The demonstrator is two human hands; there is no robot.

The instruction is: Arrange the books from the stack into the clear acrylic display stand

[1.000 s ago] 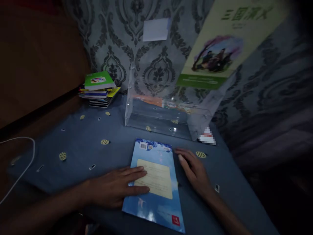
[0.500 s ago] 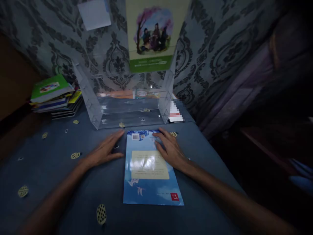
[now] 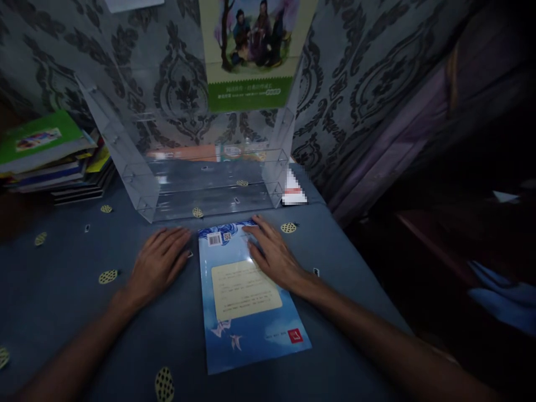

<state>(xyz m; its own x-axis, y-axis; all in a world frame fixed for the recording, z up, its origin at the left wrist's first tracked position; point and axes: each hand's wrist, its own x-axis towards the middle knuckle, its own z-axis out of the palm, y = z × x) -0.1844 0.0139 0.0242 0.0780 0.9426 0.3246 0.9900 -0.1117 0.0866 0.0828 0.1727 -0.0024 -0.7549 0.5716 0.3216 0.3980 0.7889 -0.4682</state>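
A blue book [image 3: 243,340] lies flat on the dark blue cloth [image 3: 138,352], its back cover with a barcode and a cream text box facing up. My right hand [image 3: 274,254] rests open on the book's upper right part, fingers stretched toward the far edge. To the left of the book, my left hand [image 3: 161,259] lies on the cloth with its fingers extended, a small gap from the cover. Just beyond the book stands a clear acrylic rack [image 3: 129,178], holding a cream and green book [image 3: 251,92] upright on its upper level.
A stack of books [image 3: 54,151] with a green one on top stands at the far left. Behind the rack lies an orange item [image 3: 184,152], and a white item [image 3: 293,192] is by its right side. The cloth-covered surface drops off on the right, beside a curtain [image 3: 393,145].
The view has shifted slightly and come closer. My left hand has drawn back from the book's edge and flattened onto the cloth. The blue book is turned a little; my right hand stays on it.
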